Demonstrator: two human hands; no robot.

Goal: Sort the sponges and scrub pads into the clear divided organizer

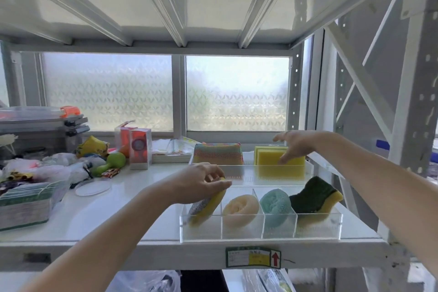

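While the left hand (199, 181) grips a silver-faced sponge (205, 205) — spongy, slab-shaped.

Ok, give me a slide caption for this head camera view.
Left hand sets a silver-and-yellow sponge into the organizer's leftmost compartment; right hand touches yellow sponges behind.

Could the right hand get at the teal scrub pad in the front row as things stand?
Probably yes. The right hand rests on the yellow sponges in the back row, holding nothing, and the teal scrub pad sits in an open-topped compartment with nothing over it. The left hand is two compartments away.
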